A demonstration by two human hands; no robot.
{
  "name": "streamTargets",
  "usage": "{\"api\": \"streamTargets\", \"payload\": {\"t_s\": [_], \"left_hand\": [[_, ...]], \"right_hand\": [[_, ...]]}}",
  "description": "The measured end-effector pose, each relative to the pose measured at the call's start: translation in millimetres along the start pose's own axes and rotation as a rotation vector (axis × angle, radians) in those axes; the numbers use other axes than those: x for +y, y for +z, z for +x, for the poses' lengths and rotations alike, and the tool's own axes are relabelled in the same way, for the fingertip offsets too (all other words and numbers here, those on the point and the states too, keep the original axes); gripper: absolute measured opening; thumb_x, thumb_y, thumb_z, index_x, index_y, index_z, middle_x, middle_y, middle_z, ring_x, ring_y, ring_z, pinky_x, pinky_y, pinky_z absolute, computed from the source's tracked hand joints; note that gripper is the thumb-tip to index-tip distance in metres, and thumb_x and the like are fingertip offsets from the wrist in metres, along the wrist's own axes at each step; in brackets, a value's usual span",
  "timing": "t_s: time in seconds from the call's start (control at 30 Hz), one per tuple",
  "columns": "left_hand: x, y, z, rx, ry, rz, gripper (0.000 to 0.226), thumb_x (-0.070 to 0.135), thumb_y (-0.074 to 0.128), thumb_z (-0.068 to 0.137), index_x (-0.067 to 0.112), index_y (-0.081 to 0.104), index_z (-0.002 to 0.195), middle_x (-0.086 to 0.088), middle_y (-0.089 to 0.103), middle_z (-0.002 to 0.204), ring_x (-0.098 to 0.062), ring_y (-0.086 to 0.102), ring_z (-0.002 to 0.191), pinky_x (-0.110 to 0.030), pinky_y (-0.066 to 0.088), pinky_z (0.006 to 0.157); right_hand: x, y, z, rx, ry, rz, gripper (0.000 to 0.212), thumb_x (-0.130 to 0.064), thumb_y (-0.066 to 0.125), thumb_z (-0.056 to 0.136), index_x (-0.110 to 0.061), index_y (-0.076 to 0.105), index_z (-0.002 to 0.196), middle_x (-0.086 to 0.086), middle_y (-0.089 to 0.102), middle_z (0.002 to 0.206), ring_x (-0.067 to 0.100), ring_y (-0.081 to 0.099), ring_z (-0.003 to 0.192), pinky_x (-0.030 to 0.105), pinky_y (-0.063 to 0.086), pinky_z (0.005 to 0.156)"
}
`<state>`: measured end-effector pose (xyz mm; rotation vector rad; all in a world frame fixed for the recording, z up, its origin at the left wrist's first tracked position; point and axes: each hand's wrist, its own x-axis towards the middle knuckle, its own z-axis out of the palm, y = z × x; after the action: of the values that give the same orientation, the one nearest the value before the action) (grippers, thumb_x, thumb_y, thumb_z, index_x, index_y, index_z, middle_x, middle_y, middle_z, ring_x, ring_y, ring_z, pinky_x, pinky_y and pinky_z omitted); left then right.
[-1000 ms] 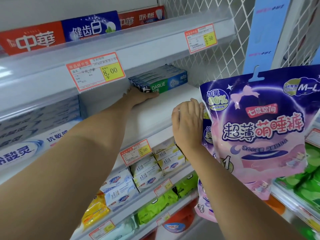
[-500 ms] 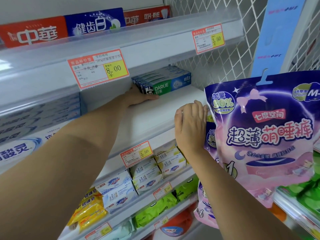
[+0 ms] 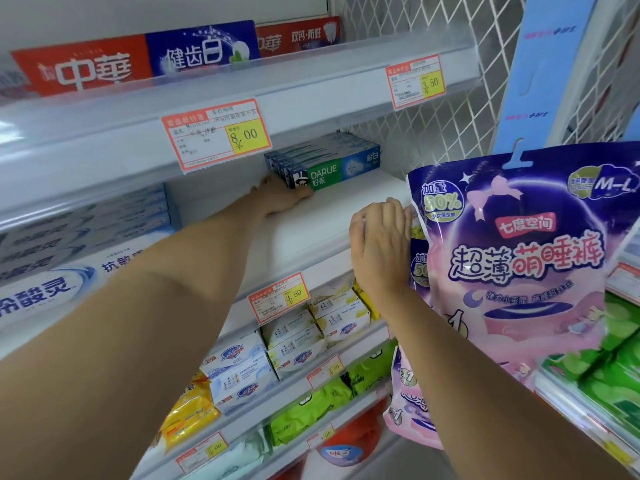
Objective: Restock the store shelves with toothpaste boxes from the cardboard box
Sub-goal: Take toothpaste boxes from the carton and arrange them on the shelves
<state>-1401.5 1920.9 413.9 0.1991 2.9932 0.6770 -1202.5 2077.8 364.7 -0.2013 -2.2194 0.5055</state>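
Head-camera view of white store shelving, seen from below and in front. Both bare arms reach up to the middle shelf (image 3: 346,220).

A row of green and blue Darlie toothpaste boxes (image 3: 332,164) stands on edge at the back of this shelf, towards its right end, with the long printed faces turned to the front. The left grip (image 3: 280,199) lies on the shelf surface at the left end of that row. Its thumb runs along the bottom front edge of the nearest box and its fingers meet the box ends. The shelf above hides part of the fingers, so I cannot tell whether they are spread or curled around the boxes.

The right grip (image 3: 381,247) is at the shelf's front edge, near the right end. Its back faces the camera and its fingers are curled over the lip, holding the shelf. It touches a large purple and pink hanging pack (image 3: 519,258) just to its right.

A red and yellow price tag (image 3: 216,133) reading 8.00 hangs from the front edge of the shelf above, which carries red and blue toothpaste boxes (image 3: 138,60). More white and blue toothpaste boxes (image 3: 69,271) fill the left end of the middle shelf. The shelf below holds white soap boxes (image 3: 311,330). A white wire mesh panel (image 3: 415,26) stands behind the right side.
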Motion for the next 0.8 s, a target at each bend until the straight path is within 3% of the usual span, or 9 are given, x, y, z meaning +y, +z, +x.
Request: {"api": "streamTargets", "payload": {"t_s": [0.07, 0.17, 0.27, 0.33, 0.4, 0.47, 0.63, 0.7, 0.8], "left_hand": [[8, -3, -34, -0.025, 0.029, 0.037, 0.095, 0.082, 0.045, 0.066, 0.022, 0.041, 0.14, -0.008, 0.04, 0.147, -0.028, 0.042, 0.129, -0.037, 0.035, 0.106], [25, -18, -107, -0.126, 0.064, 0.119, 0.036, 0.046, 0.049, 0.091, 0.013, 0.059, 0.102, -0.015, 0.057, 0.119, -0.029, 0.052, 0.112, -0.027, 0.04, 0.082], [32, -34, -176, -0.088, 0.131, 0.105, 0.042, 0.042, 0.05, 0.094, 0.009, 0.059, 0.117, -0.009, 0.056, 0.127, -0.028, 0.053, 0.11, -0.028, 0.038, 0.086], [21, -30, -219, 0.047, 0.195, -0.037, 0.034, 0.038, 0.052, 0.095, 0.012, 0.064, 0.113, -0.008, 0.062, 0.121, -0.024, 0.058, 0.105, -0.026, 0.04, 0.084], [8, -19, -269, 0.29, 0.338, -0.231, 0.029, 0.035, 0.054, 0.093, 0.014, 0.067, 0.108, -0.002, 0.066, 0.113, -0.015, 0.06, 0.096, -0.024, 0.043, 0.082], [-10, -1, -317, 0.418, 0.497, -0.357, 0.023, 0.031, 0.054, 0.091, 0.013, 0.067, 0.094, 0.001, 0.066, 0.102, -0.008, 0.058, 0.093, -0.017, 0.041, 0.081], [-95, 96, -381, 0.235, 0.39, -0.444, 0.038, 0.038, 0.05, 0.089, 0.011, 0.054, 0.063, 0.001, 0.06, 0.071, -0.008, 0.056, 0.071, -0.018, 0.04, 0.067], [-134, 140, -398, 0.114, 0.246, -0.465, 0.038, 0.047, 0.05, 0.085, 0.018, 0.05, 0.061, 0.005, 0.058, 0.069, -0.004, 0.054, 0.07, -0.017, 0.038, 0.062], [-192, 202, -418, -0.049, 0.005, -0.428, 0.041, 0.053, 0.057, 0.075, 0.015, 0.053, 0.059, -0.002, 0.062, 0.074, -0.017, 0.058, 0.072, -0.027, 0.041, 0.066]], "right_hand": [[-1, -5, -1, -0.029, -0.007, -0.006, 0.049, -0.036, 0.017, 0.096, -0.01, 0.057, 0.094, 0.009, 0.058, 0.103, 0.028, 0.045, 0.123, 0.033, 0.01, 0.114], [-4, -17, -2, -0.129, 0.023, 0.035, 0.052, -0.037, 0.019, 0.095, -0.005, 0.059, 0.103, 0.015, 0.058, 0.113, 0.031, 0.04, 0.129, 0.037, 0.014, 0.113], [-10, -37, 0, -0.198, 0.051, 0.266, 0.038, -0.032, 0.041, 0.095, -0.003, 0.055, 0.115, 0.015, 0.049, 0.125, 0.027, 0.041, 0.126, 0.042, 0.033, 0.108], [-21, -58, -18, -0.141, -0.047, 0.327, 0.028, -0.026, 0.051, 0.092, -0.005, 0.055, 0.11, 0.011, 0.049, 0.12, 0.021, 0.049, 0.111, 0.03, 0.042, 0.095], [-31, -75, -51, -0.14, -0.146, 0.37, 0.021, -0.028, 0.052, 0.091, -0.007, 0.055, 0.089, 0.007, 0.056, 0.092, 0.018, 0.055, 0.08, 0.028, 0.044, 0.069], [-35, -85, -95, -0.219, -0.154, 0.366, 0.039, -0.041, 0.049, 0.09, -0.013, 0.046, 0.063, 0.002, 0.045, 0.057, 0.02, 0.043, 0.05, 0.033, 0.035, 0.051], [-18, -65, -215, -0.625, -0.056, 0.153, 0.06, -0.053, 0.045, 0.089, -0.017, 0.021, 0.048, 0.001, 0.02, 0.042, 0.02, 0.026, 0.043, 0.031, 0.021, 0.048], [-8, -48, -262, -0.779, 0.018, 0.064, 0.057, -0.051, 0.05, 0.091, -0.016, 0.028, 0.051, 0.001, 0.036, 0.047, 0.022, 0.038, 0.048, 0.028, 0.022, 0.051], [6, -22, -329, -1.073, 0.188, 0.044, 0.021, -0.029, 0.058, 0.09, -0.011, 0.053, 0.081, 0.004, 0.057, 0.082, 0.024, 0.058, 0.081, 0.028, 0.033, 0.064]]}}
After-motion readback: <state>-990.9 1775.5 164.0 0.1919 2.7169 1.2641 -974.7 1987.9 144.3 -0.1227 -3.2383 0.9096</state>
